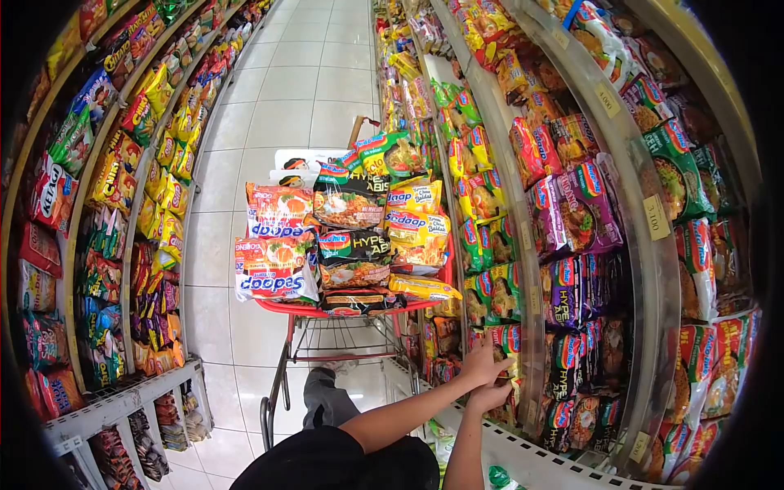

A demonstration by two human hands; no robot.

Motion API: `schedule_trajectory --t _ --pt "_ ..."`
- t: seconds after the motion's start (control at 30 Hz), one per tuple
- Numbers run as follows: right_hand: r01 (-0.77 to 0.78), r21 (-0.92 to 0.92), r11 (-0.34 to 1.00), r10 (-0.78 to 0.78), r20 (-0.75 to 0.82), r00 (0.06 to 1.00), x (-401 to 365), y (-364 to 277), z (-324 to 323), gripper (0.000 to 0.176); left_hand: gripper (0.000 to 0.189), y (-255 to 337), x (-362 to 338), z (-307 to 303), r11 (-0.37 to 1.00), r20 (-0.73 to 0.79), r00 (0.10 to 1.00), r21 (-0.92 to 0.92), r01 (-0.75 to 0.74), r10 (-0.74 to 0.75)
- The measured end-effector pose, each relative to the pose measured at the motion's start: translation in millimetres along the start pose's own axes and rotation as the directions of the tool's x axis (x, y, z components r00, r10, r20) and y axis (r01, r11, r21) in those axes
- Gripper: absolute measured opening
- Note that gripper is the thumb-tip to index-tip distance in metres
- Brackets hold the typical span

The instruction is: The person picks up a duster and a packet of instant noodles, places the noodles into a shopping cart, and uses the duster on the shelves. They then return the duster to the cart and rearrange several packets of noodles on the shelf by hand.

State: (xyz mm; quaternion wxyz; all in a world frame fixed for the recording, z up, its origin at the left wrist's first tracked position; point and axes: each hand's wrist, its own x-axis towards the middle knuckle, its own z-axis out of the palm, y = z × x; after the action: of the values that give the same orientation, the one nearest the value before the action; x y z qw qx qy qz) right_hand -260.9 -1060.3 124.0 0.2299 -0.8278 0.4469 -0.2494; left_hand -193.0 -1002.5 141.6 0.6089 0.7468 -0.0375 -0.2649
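My left hand (483,364) reaches across to the right-hand shelf, its fingers against a green and yellow instant noodle pack (505,339). Just below it, my right hand (489,397) is closed at the lower part of that pack, with some fingers hidden. More green noodle packs (492,292) stand in the row right above. In front of me is a shopping cart (300,309) with a red rim. Heaped in it are red and white noodle packs (273,265), black noodle packs (353,204) and yellow noodle packs (416,233).
Tall shelves of noodle packs (576,208) line the right side, with clear price strips (653,214) along their edges. Snack bags (114,175) fill the left shelves above a white perforated rack (122,408). A white tiled aisle (294,82) runs ahead.
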Motion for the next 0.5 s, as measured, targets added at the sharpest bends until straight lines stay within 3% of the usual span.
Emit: schedule_trajectory --t 0.1,0.2,0.3,0.4,0.5 --pt "0.002 -0.046 0.999 -0.001 0.021 1.000 -7.9 -11.1 -5.2 0.029 0.097 2.6 -6.9 -9.4 0.999 0.027 0.999 0.019 0.034 -0.035" --pt "0.022 -0.087 0.996 -0.019 0.037 0.999 -7.2 2.3 -1.9 0.034 0.097 -8.2 -7.0 1.8 0.993 -0.099 0.995 0.118 -0.007 0.018" --pt "0.055 -0.103 0.993 -0.049 0.064 0.997 -12.1 -5.4 -7.1 0.038 0.094 -3.4 -16.5 -13.4 0.998 -0.035 0.999 0.056 0.013 -0.011" --pt "0.103 -0.047 0.994 -0.099 0.066 0.993 -13.5 -14.2 -10.5 0.041 0.082 -16.6 -14.1 -8.8 0.997 -0.139 0.990 -0.069 -0.026 0.016" --pt "0.160 -0.001 0.987 -0.160 0.025 0.987 -13.1 -15.7 -9.8 0.045 0.079 -53.4 9.2 9.2 0.929 -0.222 0.967 -0.368 0.033 -0.122"
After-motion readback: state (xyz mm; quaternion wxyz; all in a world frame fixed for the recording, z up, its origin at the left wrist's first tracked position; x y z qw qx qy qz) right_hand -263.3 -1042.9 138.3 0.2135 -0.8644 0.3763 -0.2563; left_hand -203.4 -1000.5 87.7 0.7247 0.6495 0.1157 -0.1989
